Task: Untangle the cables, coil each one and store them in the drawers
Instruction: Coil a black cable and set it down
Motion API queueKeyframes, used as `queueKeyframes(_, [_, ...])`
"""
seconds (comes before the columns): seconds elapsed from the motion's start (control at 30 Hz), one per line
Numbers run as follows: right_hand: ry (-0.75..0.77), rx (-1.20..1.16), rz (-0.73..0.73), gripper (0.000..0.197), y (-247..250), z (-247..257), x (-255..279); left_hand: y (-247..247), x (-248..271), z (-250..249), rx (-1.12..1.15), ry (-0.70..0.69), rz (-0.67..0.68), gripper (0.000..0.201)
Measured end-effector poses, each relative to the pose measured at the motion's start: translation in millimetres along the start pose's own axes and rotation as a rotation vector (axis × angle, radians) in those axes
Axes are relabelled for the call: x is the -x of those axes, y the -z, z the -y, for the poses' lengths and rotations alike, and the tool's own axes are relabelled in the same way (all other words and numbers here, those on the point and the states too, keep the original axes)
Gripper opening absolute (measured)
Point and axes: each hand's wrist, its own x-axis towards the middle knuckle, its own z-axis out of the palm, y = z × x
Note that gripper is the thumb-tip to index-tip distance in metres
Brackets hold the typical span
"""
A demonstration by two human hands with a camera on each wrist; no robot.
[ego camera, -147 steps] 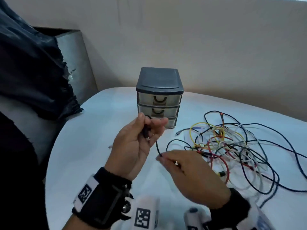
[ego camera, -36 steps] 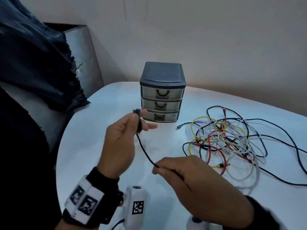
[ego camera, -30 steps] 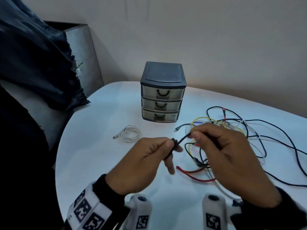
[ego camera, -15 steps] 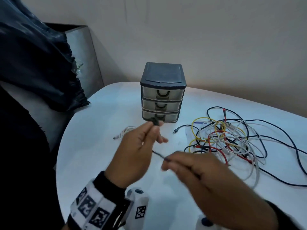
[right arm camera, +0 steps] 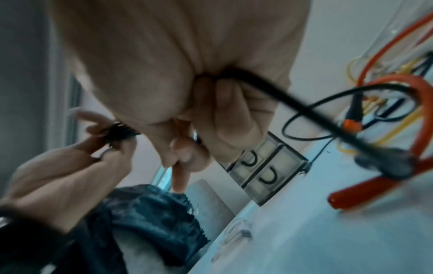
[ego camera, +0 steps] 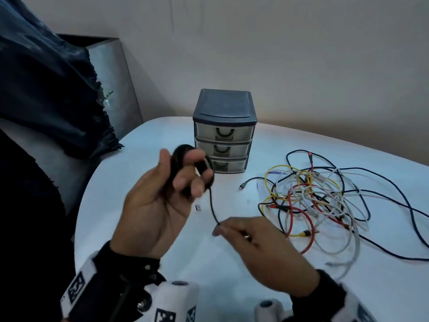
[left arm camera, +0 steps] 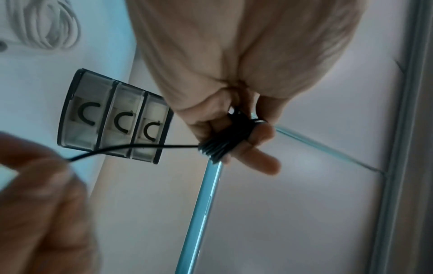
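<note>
My left hand (ego camera: 185, 173) is raised in front of the drawer unit (ego camera: 224, 131) and grips a small coil of black cable (ego camera: 183, 159) wound round its fingers. The left wrist view shows the tight turns of this coil (left arm camera: 222, 142) between thumb and fingers. The cable's free run (ego camera: 212, 205) drops to my right hand (ego camera: 221, 227), which pinches it low over the table. In the right wrist view the black cable (right arm camera: 269, 89) passes out of that pinch toward the tangle. All three drawers (left arm camera: 117, 118) are shut.
A tangle of yellow, red, white and dark cables (ego camera: 313, 201) spreads over the right of the white table (ego camera: 139, 228). A coiled white cable (left arm camera: 42, 24) lies on the table left of the drawers, hidden by my left hand in the head view. Dark fabric (ego camera: 46, 94) hangs at left.
My right hand swung out toward the tangle and came back near me, drawing black cable. The coil on my left hand has grown, and that hand has turned its palm toward me.
</note>
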Motion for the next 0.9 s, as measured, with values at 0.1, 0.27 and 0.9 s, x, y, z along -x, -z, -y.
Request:
queueKeyframes(0.1, [0.097,0.123,0.156,0.025,-6,18,12,6,-5,-2,-0.014,-0.064,-0.12,0.044])
queueKeyframes(0.27, [0.203,0.117,0.123,0.017,13,52,25,18,-4,18,-0.923,-0.123,-0.075,0.032])
queueKeyframes(0.9, [-0.042,-0.17,0.026,0.016,-15,13,7,9,-9,9,0.157,0.128,-0.303,0.034])
